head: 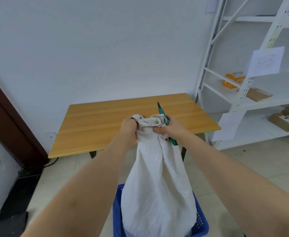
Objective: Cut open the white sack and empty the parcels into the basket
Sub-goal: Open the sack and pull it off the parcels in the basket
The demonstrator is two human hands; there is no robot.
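A white cloth sack (157, 182) hangs upright, and its lower part rests inside a blue plastic basket (201, 224) on the floor. My left hand (129, 128) grips the bunched top of the sack on the left side. My right hand (168, 127) grips the top on the right and also holds green-handled scissors (161, 112); the blades point up and away over the table. The parcels are hidden inside the sack.
A wooden table (106, 124) stands just beyond the sack against a white wall. A white metal shelf rack (239, 93) at the right carries brown and orange parcels and paper labels. A dark door frame (7, 117) is at the left.
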